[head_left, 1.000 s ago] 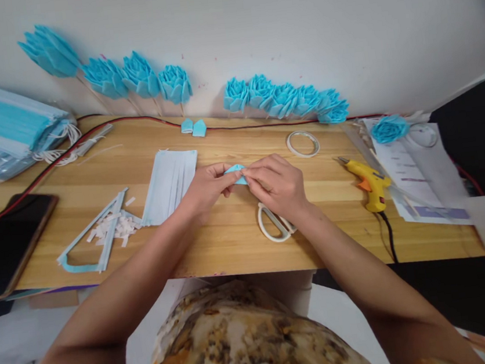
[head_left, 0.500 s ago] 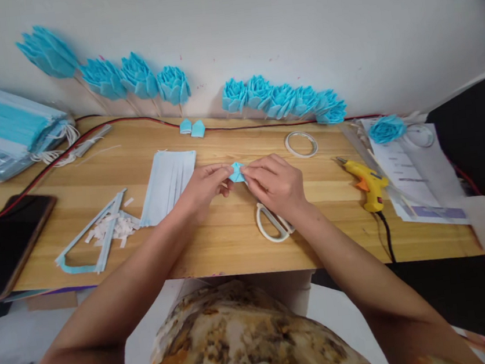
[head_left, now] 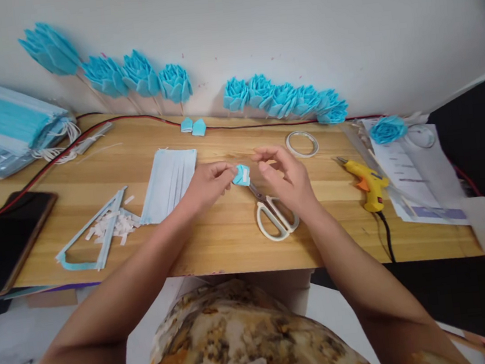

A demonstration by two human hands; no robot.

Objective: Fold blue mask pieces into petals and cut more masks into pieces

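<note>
Between the thumb and fingers of my left hand [head_left: 213, 184] is a small folded blue fabric piece [head_left: 240, 176], with a white strip on its right part. My right hand [head_left: 286, 176] is just to the right of it, apart from the piece, its thumb and fingers spread and nothing visible between them. White-handled scissors [head_left: 276, 216] lie on the table below the right hand, blades pointing up toward the blue piece. A light blue face mask [head_left: 171, 181] lies flat left of my left hand. Two more folded blue pieces [head_left: 193, 127] rest near the wall.
Blue fabric flowers [head_left: 138, 74] on sticks lean on the wall. A tape roll [head_left: 302, 144] and a yellow glue gun [head_left: 367, 182] lie to the right. At left are a phone [head_left: 12, 240], white scraps [head_left: 114, 226], and bagged masks [head_left: 8, 124]. A cable [head_left: 130, 117] runs along the back.
My right hand has let go of the blue piece and moved right, fingers opening. A white strip now shows on the piece, and more of the scissors is uncovered.
</note>
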